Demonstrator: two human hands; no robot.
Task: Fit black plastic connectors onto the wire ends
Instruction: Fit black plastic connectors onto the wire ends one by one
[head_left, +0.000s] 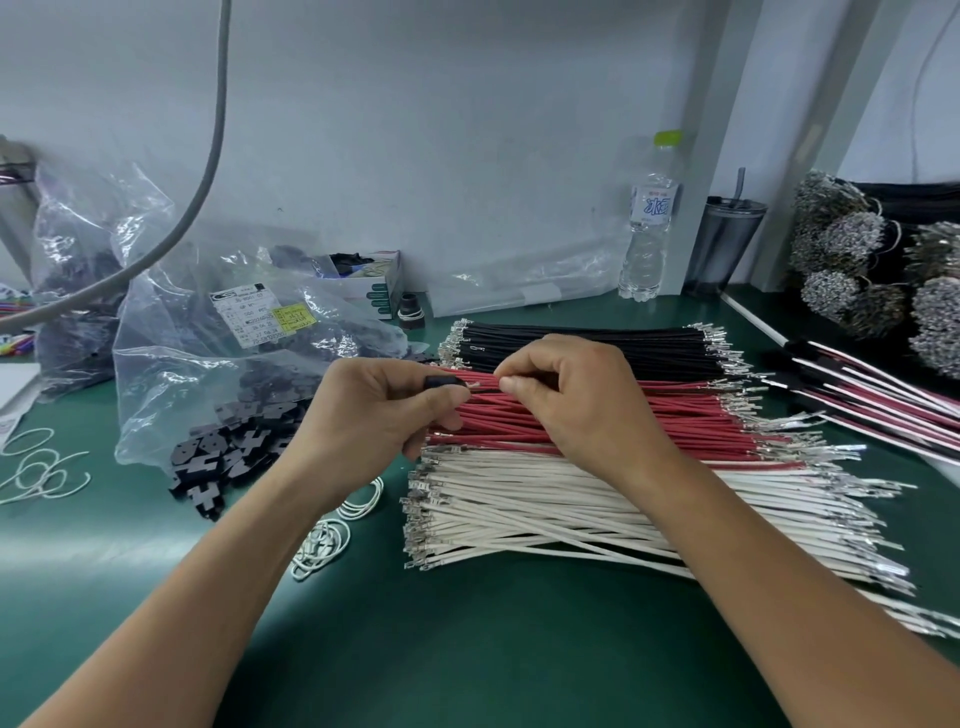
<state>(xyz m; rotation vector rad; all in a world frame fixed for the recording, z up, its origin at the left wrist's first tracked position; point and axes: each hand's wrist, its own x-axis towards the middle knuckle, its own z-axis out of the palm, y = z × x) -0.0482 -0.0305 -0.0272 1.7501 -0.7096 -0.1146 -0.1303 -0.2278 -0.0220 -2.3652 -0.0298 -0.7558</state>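
Note:
My left hand (379, 410) pinches a small black plastic connector (441, 383) between thumb and fingers. Just to its right, my right hand (566, 400) pinches the metal-tipped end of a wire (480, 384), whose tip touches the connector's opening. Both hands hover over flat rows of cut wires on the green mat: black wires (597, 343) farthest, red wires (691, 415) in the middle, white wires (571, 514) nearest. A pile of loose black connectors (234, 452) spills from a clear bag to the left.
Clear plastic bags of parts (218, 332) fill the left side. Loose white rubber bands (322, 545) lie by my left forearm. A water bottle (649, 228) and dark tumbler (722, 249) stand at the back. Finished harnesses (878, 400) and wire bundles (852, 260) lie right.

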